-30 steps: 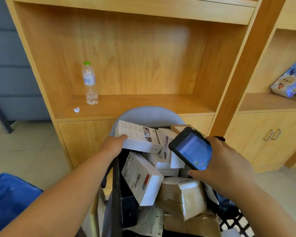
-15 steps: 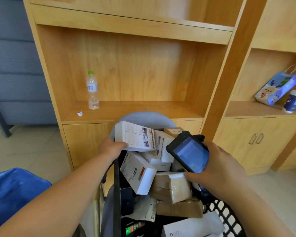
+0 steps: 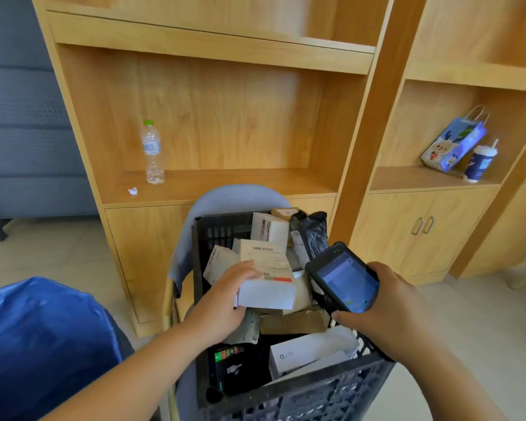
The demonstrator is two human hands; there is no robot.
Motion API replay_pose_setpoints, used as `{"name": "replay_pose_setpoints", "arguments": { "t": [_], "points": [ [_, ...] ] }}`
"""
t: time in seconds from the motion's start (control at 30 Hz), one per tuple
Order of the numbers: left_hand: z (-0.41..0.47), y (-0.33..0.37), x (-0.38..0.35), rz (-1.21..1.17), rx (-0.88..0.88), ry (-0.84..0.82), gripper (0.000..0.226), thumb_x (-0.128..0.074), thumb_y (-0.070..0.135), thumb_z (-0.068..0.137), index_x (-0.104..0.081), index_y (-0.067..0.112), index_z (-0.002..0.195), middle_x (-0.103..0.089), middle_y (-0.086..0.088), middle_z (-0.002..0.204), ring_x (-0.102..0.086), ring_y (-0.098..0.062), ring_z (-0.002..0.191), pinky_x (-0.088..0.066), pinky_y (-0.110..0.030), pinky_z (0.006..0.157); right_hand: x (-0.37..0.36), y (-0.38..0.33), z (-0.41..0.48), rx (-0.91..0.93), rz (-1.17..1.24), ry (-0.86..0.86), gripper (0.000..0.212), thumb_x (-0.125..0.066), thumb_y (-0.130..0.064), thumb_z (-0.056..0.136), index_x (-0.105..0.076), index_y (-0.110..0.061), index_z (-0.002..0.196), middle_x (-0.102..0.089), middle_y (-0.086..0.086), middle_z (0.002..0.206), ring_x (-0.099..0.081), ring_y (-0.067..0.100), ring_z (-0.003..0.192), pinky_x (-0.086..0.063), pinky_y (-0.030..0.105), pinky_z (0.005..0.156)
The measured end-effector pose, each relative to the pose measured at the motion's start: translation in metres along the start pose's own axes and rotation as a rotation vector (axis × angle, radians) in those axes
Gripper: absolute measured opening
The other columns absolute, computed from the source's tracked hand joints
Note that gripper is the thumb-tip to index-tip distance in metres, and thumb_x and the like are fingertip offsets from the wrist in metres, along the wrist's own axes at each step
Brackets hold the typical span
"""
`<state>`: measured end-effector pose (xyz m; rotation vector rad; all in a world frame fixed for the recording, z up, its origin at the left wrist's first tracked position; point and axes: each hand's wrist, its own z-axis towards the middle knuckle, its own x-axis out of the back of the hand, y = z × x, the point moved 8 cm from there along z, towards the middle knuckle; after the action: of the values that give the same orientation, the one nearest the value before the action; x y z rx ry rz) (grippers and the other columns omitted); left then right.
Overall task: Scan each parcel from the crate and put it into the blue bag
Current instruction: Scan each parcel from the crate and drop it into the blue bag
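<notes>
A black plastic crate (image 3: pixel 301 393) full of several parcels stands on a grey chair in front of me. My left hand (image 3: pixel 225 302) grips a white box parcel (image 3: pixel 269 278) with a shipping label on top, held just above the pile in the crate. My right hand (image 3: pixel 389 305) holds a black handheld scanner (image 3: pixel 343 278), its lit screen facing up, right beside that box. The blue bag (image 3: pixel 40 341) sits open at the lower left, beside the chair.
Behind the crate stands a wooden shelf unit (image 3: pixel 213 189) with a water bottle (image 3: pixel 152 153) and a paper scrap on it. The right bay holds a blue gift bag (image 3: pixel 453 144) and a cup (image 3: pixel 480 161). Cabinet doors lie below. The floor is pale tile.
My left hand has pulled a white box from the far left of the pile toward me and turned its label up. The scanner has moved a little lower and to the right. The view has tilted down.
</notes>
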<state>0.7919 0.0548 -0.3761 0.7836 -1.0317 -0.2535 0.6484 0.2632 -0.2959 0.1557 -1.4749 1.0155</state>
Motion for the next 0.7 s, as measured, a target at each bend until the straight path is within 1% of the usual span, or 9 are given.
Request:
{"name": "replay_pose_setpoints", "arguments": {
  "t": [0.03, 0.07, 0.13, 0.2, 0.27, 0.4, 0.47, 0.53, 0.7],
  "points": [
    [0.000, -0.001, -0.003, -0.018, 0.027, 0.010, 0.064, -0.057, -0.011, 0.083, -0.038, 0.033, 0.125, -0.020, 0.020, 0.142, -0.024, -0.007, 0.139, -0.021, -0.007, 0.108, -0.001, 0.004, -0.003, -0.008, 0.002, -0.004, 0.081, -0.080, -0.052, 0.056, -0.045, -0.026, 0.124, -0.050, -0.012, 0.096, -0.051, 0.015, 0.084, -0.043, 0.031, 0.063],
    [0.001, -0.002, -0.006, -0.071, 0.081, 0.015, 0.064, -0.055, -0.012, 0.083, -0.037, 0.034, 0.124, -0.018, 0.020, 0.143, -0.026, -0.013, 0.139, -0.031, -0.015, 0.108, -0.002, 0.008, -0.006, -0.016, 0.005, -0.009, 0.079, -0.080, -0.052, 0.056, -0.045, -0.027, 0.122, -0.051, -0.012, 0.095, -0.052, 0.015, 0.083, -0.042, 0.030, 0.061],
    [0.005, -0.002, -0.011, -0.250, 0.243, -0.002, 0.053, -0.055, -0.005, 0.086, -0.043, 0.035, 0.119, -0.017, 0.024, 0.141, -0.036, -0.020, 0.130, -0.056, -0.031, 0.084, -0.005, 0.014, -0.011, -0.027, 0.009, -0.026, 0.075, -0.080, -0.051, 0.057, -0.045, -0.028, 0.119, -0.053, -0.012, 0.095, -0.052, 0.013, 0.082, -0.040, 0.027, 0.058],
    [0.008, -0.004, -0.014, -0.386, 0.364, 0.040, 0.027, -0.056, 0.010, 0.092, -0.051, 0.031, 0.109, -0.022, 0.023, 0.138, -0.038, -0.018, 0.124, -0.060, -0.035, 0.070, -0.007, 0.019, -0.014, -0.033, 0.006, -0.038, 0.074, -0.080, -0.052, 0.057, -0.045, -0.029, 0.117, -0.054, -0.012, 0.095, -0.053, 0.013, 0.081, -0.041, 0.027, 0.059],
    [0.013, -0.005, -0.008, -0.439, 0.444, 0.159, 0.007, -0.053, 0.027, 0.096, -0.055, 0.023, 0.102, -0.036, 0.012, 0.134, -0.044, -0.020, 0.119, -0.060, -0.039, 0.068, -0.009, 0.023, -0.014, -0.043, 0.006, -0.044, 0.073, -0.079, -0.054, 0.055, -0.045, -0.030, 0.115, -0.054, -0.014, 0.094, -0.053, 0.012, 0.082, -0.045, 0.029, 0.061],
    [0.017, -0.023, -0.008, -0.576, 0.706, 0.269, 0.016, -0.050, 0.022, 0.098, -0.048, 0.019, 0.114, -0.046, -0.009, 0.120, -0.051, -0.028, 0.104, -0.059, -0.047, 0.073, -0.011, 0.026, -0.012, -0.056, -0.008, -0.052, 0.076, -0.079, -0.056, 0.056, -0.043, -0.031, 0.119, -0.052, -0.014, 0.096, -0.053, 0.012, 0.083, -0.043, 0.027, 0.060],
    [0.014, -0.031, -0.018, -0.759, 0.843, 0.198, 0.032, -0.054, 0.016, 0.094, -0.044, 0.018, 0.124, -0.050, -0.013, 0.119, -0.054, -0.030, 0.103, -0.056, -0.049, 0.080, -0.011, 0.027, -0.012, -0.060, -0.011, -0.054, 0.080, -0.079, -0.056, 0.056, -0.043, -0.030, 0.123, -0.052, -0.014, 0.097, -0.052, 0.011, 0.084, -0.040, 0.026, 0.059],
    [0.011, -0.030, -0.028, -0.894, 0.912, 0.075, 0.031, -0.058, 0.013, 0.090, -0.050, 0.015, 0.120, -0.053, -0.017, 0.119, -0.055, -0.033, 0.108, -0.054, -0.051, 0.084, -0.012, 0.028, -0.012, -0.061, -0.017, -0.056, 0.080, -0.078, -0.057, 0.056, -0.043, -0.030, 0.122, -0.051, -0.015, 0.097, -0.052, 0.011, 0.084, -0.039, 0.025, 0.058],
    [0.005, -0.017, -0.034, -1.034, 0.899, -0.054, 0.028, -0.057, 0.003, 0.084, -0.057, 0.018, 0.108, -0.057, -0.016, 0.122, -0.055, -0.034, 0.113, -0.052, -0.049, 0.085, -0.009, 0.026, -0.016, -0.058, -0.034, -0.055, 0.080, -0.078, -0.057, 0.057, -0.042, -0.030, 0.123, -0.050, -0.015, 0.096, -0.050, 0.010, 0.083, -0.038, 0.024, 0.057]
  ]
}}
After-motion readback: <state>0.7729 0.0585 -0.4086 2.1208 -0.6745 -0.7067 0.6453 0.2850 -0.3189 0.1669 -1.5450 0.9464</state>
